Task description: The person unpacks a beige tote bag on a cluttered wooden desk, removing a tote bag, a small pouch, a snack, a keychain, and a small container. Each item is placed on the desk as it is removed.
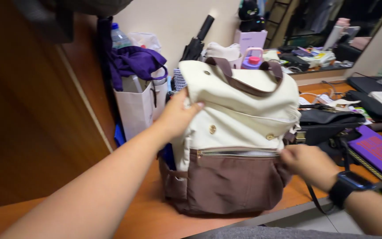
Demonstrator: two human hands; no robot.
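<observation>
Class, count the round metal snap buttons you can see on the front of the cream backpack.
3 snap buttons: one near the top left, one at centre left, one at lower right. The left hand may hide others.

Beyond your left hand you see a white paper bag [134, 108] holding purple cloth [133, 62] and a water bottle [119, 37], with a black umbrella [197, 40] just behind. Past your right hand lie a black bag [328, 121] and a purple book [376, 150].

Head-worn view, downward, close over desk [155, 219]
</observation>
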